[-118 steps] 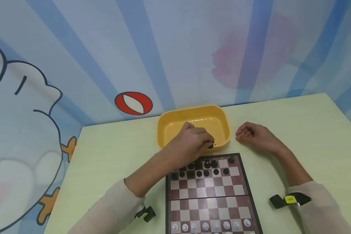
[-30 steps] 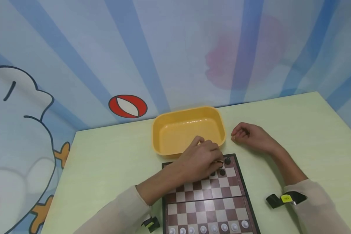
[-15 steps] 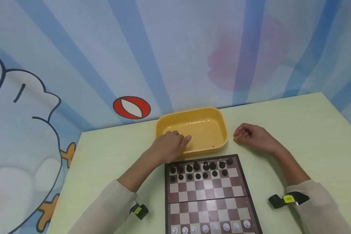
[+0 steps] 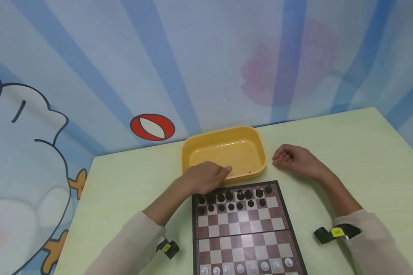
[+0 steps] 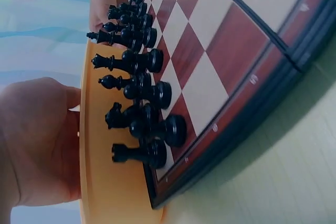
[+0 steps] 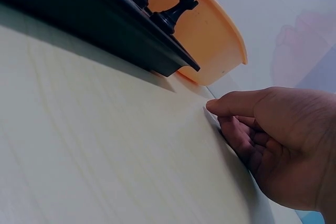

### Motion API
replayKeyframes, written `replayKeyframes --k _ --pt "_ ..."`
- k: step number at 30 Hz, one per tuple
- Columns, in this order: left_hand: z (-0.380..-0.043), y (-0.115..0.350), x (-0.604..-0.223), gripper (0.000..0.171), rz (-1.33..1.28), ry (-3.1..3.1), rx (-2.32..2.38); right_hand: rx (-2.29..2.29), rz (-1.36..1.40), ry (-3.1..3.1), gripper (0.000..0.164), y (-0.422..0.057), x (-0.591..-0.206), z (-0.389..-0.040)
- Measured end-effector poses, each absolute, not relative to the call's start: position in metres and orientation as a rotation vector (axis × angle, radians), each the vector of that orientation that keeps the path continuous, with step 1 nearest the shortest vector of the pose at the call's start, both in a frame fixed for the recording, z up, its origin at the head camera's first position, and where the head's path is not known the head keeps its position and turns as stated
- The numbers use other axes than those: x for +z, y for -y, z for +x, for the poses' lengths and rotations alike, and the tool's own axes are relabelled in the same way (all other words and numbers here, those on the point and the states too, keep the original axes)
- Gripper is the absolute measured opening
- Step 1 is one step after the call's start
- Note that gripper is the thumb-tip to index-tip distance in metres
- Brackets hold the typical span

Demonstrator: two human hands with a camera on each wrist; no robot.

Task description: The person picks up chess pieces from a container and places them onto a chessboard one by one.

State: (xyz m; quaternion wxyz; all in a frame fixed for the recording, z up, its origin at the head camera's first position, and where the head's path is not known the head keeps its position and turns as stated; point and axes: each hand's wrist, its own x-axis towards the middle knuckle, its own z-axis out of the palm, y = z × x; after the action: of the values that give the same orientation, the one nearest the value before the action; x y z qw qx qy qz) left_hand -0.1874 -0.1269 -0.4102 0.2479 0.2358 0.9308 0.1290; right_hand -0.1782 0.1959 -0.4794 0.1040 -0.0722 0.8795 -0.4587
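Note:
My left hand (image 4: 206, 177) reaches over the near rim of a yellow basin (image 4: 244, 151); its thumb sticks out free. In the left wrist view, the basin wall (image 5: 100, 192) hides the fingertips of that hand (image 5: 39, 140). Close below it lies a brown-and-white chessboard (image 4: 244, 217), with two rows of black chess pieces on its far end, among them a rook (image 5: 139, 154). My right hand (image 4: 297, 160) rests on the table right of the basin. Its fingers are loosely curled (image 6: 283, 145), and nothing is seen in them.
White pieces (image 4: 240, 268) line the near end of the board, partly cut off by the frame. A small dark speck (image 4: 249, 172) shows in the basin's near right corner. Behind the pale table (image 4: 344, 141) rises a wall (image 4: 220, 57) with blue stripes and cartoon pictures.
My left hand carried a black chess piece from the basin and set it in the back row, then withdrew leftward to the basin. It has since shifted slightly right. My right hand stays put.

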Motion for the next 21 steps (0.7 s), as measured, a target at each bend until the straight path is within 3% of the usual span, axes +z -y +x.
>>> replayKeyframes --k 12,21 --pt "-0.200 0.093 -0.421 0.058 0.818 -2.381 0.603 -1.332 -0.220 -2.614 0.013 -0.195 -0.478 -0.177" --pt "-0.206 0.083 -0.426 0.054 0.809 -2.377 0.605 -1.341 -0.213 -2.596 0.014 -0.189 -0.477 -0.177"
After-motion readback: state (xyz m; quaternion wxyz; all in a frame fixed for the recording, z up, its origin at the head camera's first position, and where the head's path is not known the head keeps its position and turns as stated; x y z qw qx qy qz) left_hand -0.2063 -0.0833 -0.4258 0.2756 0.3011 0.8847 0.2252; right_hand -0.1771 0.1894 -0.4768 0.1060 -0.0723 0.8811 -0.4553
